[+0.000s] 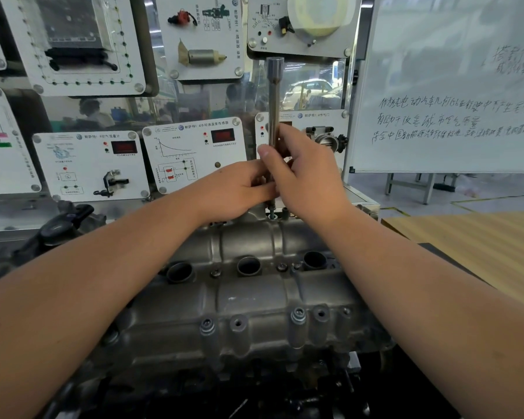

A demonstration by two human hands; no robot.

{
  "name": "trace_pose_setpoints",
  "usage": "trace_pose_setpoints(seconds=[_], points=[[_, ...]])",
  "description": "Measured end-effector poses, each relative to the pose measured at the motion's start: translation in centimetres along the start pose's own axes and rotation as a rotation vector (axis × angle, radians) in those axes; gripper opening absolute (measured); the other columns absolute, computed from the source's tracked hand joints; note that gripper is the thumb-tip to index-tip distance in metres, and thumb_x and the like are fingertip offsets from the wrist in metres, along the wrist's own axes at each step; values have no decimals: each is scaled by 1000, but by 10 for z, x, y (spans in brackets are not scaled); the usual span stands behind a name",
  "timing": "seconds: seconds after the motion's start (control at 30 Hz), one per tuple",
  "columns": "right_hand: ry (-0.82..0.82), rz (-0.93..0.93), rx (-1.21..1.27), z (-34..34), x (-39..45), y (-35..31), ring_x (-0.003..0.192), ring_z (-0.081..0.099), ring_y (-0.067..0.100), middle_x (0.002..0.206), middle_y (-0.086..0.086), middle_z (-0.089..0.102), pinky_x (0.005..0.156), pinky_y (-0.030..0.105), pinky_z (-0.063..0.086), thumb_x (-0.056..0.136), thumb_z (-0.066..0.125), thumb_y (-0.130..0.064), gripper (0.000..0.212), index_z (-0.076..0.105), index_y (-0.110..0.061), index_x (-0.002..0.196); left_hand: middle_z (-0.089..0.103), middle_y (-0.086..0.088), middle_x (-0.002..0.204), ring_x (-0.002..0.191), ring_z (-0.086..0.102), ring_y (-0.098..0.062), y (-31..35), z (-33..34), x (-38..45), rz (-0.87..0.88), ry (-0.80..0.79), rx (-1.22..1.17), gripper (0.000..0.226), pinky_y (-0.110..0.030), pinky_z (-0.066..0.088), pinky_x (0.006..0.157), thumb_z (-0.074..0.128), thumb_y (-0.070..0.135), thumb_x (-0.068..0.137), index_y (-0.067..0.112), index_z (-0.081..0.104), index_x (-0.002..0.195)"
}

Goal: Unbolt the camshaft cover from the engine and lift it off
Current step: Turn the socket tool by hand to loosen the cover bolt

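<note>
**At twelve o'clock of the cover: extension bar held upright**

Behind the engine, an upright extension bar (273,116) is gripped by both hands: right hand (303,173) fingers wrapped around its shaft, left hand (239,189) fingers pinched on its lower end. Its tip is set at a bolt (272,216) on the far edge of the camshaft cover (254,285), which is seated on the engine. Training panels (191,152) are mounted at twelve o'clock, a whiteboard (448,86) at two.

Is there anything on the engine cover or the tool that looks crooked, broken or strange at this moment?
Nothing stands out. The long extension bar stands upright over a bolt hole at the far edge of the camshaft cover, gripped by the left hand and the right hand. The cover sits level, with no visible cracks or spills.
</note>
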State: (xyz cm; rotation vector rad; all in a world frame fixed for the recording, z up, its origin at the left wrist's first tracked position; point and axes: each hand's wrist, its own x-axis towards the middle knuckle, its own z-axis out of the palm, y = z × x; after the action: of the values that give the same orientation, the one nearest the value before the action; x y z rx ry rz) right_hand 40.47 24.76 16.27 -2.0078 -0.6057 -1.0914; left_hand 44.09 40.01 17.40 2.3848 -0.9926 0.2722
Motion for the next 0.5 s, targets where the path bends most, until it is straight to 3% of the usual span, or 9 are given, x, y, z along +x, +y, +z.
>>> trace_pose_setpoints(seconds=[0.07, 0.17, 0.27, 0.33, 0.4, 0.5], points=[[1, 18, -9, 0, 0, 0, 71, 59, 4, 79, -14, 64, 65, 16, 46, 102, 54, -19, 14, 62, -10, 108, 72, 5, 108, 99, 67, -11, 1, 1, -1, -11, -1, -6, 7, -29, 54, 86, 52, 44, 104, 48, 56, 107], [-25, 66, 39, -1, 1, 1, 72, 66, 9, 96, -4, 73, 71, 35, 54, 104, 47, -18, 12, 55, -17, 113, 71, -14, 115, 108, 66, -36, 1, 3, -1, -39, -17, -25, 28, -56, 50, 95, 46, 44, 107, 26, 61, 123], [-45, 94, 93, 0, 0, -3, 88, 70, 14, 106, -4, 72, 78, 42, 57, 105, 46, -18, 34, 47, -15, 139, 70, -13, 119, 111, 66, -34, 1, 3, -2, -41, -25, -19, 30, -57, 49, 99, 46, 42, 108, 25, 59, 129], [-51, 77, 83, 0, 0, -3, 95, 68, 12, 107, -3, 72, 83, 33, 55, 103, 52, -21, 42, 46, -14, 144, 71, -2, 118, 110, 66, -22, 0, 2, -1, -31, -9, -7, 22, -50, 50, 100, 49, 39, 107, 31, 58, 126], [-29, 35, 42, 0, 0, -3, 87, 64, 6, 96, -7, 70, 76, 22, 50, 101, 57, -21, 34, 56, -12, 134, 70, 2, 117, 109, 66, -17, 1, 1, 0, -17, -1, 3, 17, -46, 51, 100, 52, 38, 106, 35, 56, 122], [-8, 5, -1, 0, 0, -2, 70, 55, 3, 77, -15, 58, 65, 21, 41, 101, 54, -17, 10, 61, -10, 105, 72, -2, 114, 107, 67, -23, 1, 2, -1, -20, 10, -7, 16, -49, 51, 98, 53, 40, 105, 33, 59, 119]])
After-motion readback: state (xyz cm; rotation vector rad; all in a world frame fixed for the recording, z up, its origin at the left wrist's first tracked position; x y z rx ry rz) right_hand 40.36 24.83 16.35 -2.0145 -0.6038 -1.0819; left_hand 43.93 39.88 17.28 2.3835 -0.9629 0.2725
